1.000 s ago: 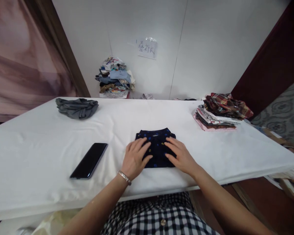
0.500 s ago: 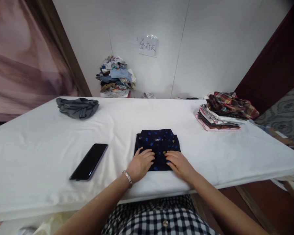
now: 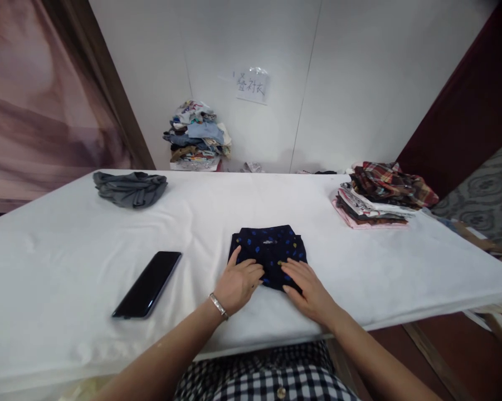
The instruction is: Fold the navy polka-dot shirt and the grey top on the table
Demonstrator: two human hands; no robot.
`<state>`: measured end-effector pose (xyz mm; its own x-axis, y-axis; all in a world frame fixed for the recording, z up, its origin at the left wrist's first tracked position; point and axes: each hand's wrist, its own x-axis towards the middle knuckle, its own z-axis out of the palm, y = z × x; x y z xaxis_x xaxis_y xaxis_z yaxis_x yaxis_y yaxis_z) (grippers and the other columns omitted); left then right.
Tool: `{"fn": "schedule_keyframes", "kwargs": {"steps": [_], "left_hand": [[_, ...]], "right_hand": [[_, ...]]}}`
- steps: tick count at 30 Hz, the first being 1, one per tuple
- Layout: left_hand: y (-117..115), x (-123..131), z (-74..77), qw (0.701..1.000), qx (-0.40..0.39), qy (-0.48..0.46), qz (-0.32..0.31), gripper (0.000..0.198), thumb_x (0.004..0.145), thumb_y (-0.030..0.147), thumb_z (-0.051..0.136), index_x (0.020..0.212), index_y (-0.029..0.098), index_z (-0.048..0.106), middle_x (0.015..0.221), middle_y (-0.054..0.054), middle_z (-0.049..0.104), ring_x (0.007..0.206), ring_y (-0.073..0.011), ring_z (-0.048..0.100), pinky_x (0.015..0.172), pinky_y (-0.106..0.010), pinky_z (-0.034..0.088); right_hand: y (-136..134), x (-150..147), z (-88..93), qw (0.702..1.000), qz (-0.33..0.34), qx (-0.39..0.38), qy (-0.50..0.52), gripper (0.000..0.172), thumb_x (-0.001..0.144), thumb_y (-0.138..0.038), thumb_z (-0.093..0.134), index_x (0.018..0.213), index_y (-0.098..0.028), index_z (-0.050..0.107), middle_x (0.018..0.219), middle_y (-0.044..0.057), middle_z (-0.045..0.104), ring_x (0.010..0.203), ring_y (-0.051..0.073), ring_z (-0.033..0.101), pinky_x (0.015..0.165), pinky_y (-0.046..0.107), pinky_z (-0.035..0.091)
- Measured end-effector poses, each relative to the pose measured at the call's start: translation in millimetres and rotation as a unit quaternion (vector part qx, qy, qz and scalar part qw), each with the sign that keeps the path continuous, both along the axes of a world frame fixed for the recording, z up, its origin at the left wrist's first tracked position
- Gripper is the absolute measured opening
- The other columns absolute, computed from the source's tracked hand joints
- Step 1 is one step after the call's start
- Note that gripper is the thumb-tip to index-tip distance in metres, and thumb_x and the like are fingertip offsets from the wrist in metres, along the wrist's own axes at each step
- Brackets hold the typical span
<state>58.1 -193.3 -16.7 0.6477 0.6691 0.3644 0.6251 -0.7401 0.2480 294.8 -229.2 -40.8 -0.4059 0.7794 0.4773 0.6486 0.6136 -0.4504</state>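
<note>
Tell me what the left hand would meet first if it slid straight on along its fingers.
The left hand rests on the dark patterned garment; sliding across it, it would probably meet the right hand first, though depth is unclear.

Both hands (image 3: 237,284) palm-down, apart; forearms (image 3: 175,350) bare, inward-angled

Navy garment (image 3: 271,248): folded, spotted, collar at far edge
Left hand (image 3: 237,282): on its left part
Right hand (image 3: 310,287): on its right part
Phone (image 3: 147,285): flat on white tabletop (image 3: 204,217), left
Grey cloth (image 3: 130,190): bunched, far left
Plaid garment (image 3: 393,182): atop folded stack (image 3: 365,214), right
</note>
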Motion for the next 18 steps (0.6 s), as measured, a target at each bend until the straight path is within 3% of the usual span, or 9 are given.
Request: {"fn": "schedule_keyframes", "kwargs": {"steps": [2,4,6,8,10,12,14,18], "left_hand": [[4.5,0.1,7.8,0.999,0.006,-0.03,0.033,0.022,0.089,0.023,0.046,0.102,0.023,0.064,0.104,-0.003,0.07,0.102,-0.0193,0.062,0.113,-0.053,0.013],[8.0,-1.1,14.5,0.995,0.017,-0.064,0.077,0.025,0.091,0.026,0.043,0.106,0.023,0.063,0.106,-0.004,0.07,0.102,-0.02,0.062,0.112,-0.052,0.016],[10.3,-1.9,17.9,0.99,0.024,-0.088,0.111,0.027,0.091,0.028,0.041,0.108,0.023,0.062,0.108,-0.006,0.069,0.102,-0.021,0.063,0.11,-0.052,0.019],[10.7,-0.8,16.6,0.988,0.032,-0.095,0.121,0.028,0.091,0.03,0.041,0.108,0.023,0.062,0.107,-0.006,0.07,0.1,-0.0218,0.064,0.109,-0.052,0.023],[8.6,2.8,10.4,0.988,0.052,-0.097,0.111,0.027,0.089,0.03,0.043,0.108,0.023,0.062,0.106,-0.007,0.07,0.098,-0.0225,0.064,0.108,-0.052,0.025],[3.9,8.1,0.6,0.988,0.084,-0.094,0.085,0.028,0.087,0.028,0.046,0.111,0.025,0.061,0.106,-0.005,0.07,0.098,-0.0233,0.064,0.107,-0.052,0.027],[-1.8,13.7,-11.1,0.988,0.122,-0.082,0.042,0.036,0.083,0.024,0.048,0.117,0.031,0.058,0.106,-0.002,0.07,0.097,-0.0244,0.065,0.107,-0.052,0.029],[-7.5,21.1,-32.1,0.979,0.192,-0.049,-0.036,0.06,0.074,0.017,0.048,0.128,0.043,0.05,0.1,0.004,0.072,0.087,-0.0262,0.068,0.095,-0.051,0.045]], "right_hand": [[-9.5,2.9,12.2,0.996,-0.044,0.026,0.068,0.046,0.085,-0.027,0.055,0.13,-0.02,0.049,0.134,0.014,0.05,0.13,0.029,0.039,0.106,0.054,0.03],[-23.1,3.8,22.6,0.98,-0.085,0.015,0.177,0.032,0.085,-0.029,0.055,0.116,-0.02,0.06,0.122,0.013,0.059,0.119,0.028,0.049,0.101,0.049,0.037],[-36.5,0.1,26.4,0.946,-0.087,-0.115,0.289,0.022,0.087,-0.035,0.051,0.088,-0.019,0.066,0.09,0.01,0.067,0.089,0.023,0.062,0.082,0.04,0.049],[-44.4,-7.9,22.9,0.859,-0.055,-0.331,0.387,0.031,0.087,-0.045,0.051,0.08,-0.018,0.064,0.073,0.006,0.066,0.065,0.018,0.062,0.06,0.032,0.05],[-43.7,-17.3,16.2,0.736,-0.026,-0.478,0.478,0.037,0.082,-0.052,0.057,0.096,-0.018,0.062,0.084,0.007,0.068,0.067,0.019,0.064,0.052,0.028,0.049],[-35.5,-26.1,11.0,0.659,-0.019,-0.5,0.562,0.051,0.075,-0.055,0.064,0.109,-0.019,0.058,0.104,0.01,0.066,0.086,0.022,0.065,0.057,0.031,0.052],[-23.7,-34.5,9.1,0.63,-0.024,-0.471,0.618,0.054,0.073,-0.055,0.066,0.109,-0.016,0.058,0.111,0.012,0.063,0.094,0.023,0.063,0.066,0.035,0.054],[-1.7,-52.3,4.8,0.588,-0.075,-0.42,0.687,0.05,0.067,-0.038,0.074,0.109,-0.017,0.058,0.1,0.008,0.068,0.083,0.021,0.064,0.066,0.034,0.051]]}}
